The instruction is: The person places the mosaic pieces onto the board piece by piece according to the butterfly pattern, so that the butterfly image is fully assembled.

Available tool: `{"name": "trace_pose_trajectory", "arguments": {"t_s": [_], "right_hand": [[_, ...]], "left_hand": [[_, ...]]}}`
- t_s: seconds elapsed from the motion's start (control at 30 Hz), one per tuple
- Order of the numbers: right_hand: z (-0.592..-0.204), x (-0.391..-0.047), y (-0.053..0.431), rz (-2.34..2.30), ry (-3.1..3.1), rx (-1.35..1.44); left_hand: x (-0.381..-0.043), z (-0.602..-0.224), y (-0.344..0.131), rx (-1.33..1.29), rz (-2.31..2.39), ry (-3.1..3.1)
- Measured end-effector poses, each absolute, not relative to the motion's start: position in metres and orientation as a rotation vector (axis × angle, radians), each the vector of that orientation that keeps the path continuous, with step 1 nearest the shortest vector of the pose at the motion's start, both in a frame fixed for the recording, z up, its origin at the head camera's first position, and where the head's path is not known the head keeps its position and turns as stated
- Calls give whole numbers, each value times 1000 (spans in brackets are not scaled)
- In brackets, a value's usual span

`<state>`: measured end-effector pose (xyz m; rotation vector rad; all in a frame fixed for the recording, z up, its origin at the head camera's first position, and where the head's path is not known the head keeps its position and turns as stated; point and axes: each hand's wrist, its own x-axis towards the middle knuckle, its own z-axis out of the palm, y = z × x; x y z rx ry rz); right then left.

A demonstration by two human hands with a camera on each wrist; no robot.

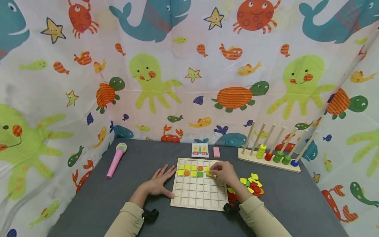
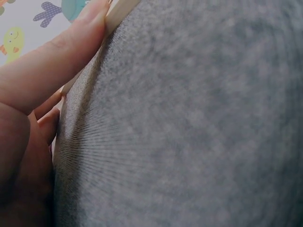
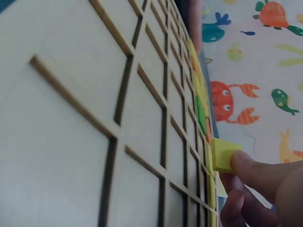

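Your right hand (image 1: 225, 173) pinches a yellow tile (image 3: 223, 153), seemingly mid-placement, next needing careful alignment; your splayed left hand (image 1: 158, 183) touches the board (image 1: 199, 195).

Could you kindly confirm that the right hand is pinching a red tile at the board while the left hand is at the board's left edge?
Not quite: the tile pinched by the right hand is yellow, not red, as the right wrist view shows. The left hand is indeed at the left edge of the board.
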<state>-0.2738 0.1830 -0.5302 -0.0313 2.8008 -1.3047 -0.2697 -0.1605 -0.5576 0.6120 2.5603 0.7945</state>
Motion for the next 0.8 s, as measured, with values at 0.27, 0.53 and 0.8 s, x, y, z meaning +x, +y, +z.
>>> {"name": "trace_pose_trajectory", "arguments": {"t_s": [0.27,0.53,0.8], "right_hand": [[-540,-277,170,-1235,2858,-67],[-540,-274,163,-1093,2915,-96],[-540,-274,169,-1163,2897,-50]], "left_hand": [[-270,-556,-161,649,806,2547],[-270,-556,-161,655,824,2545],[-270,-556,-161,638,820,2543]]}}
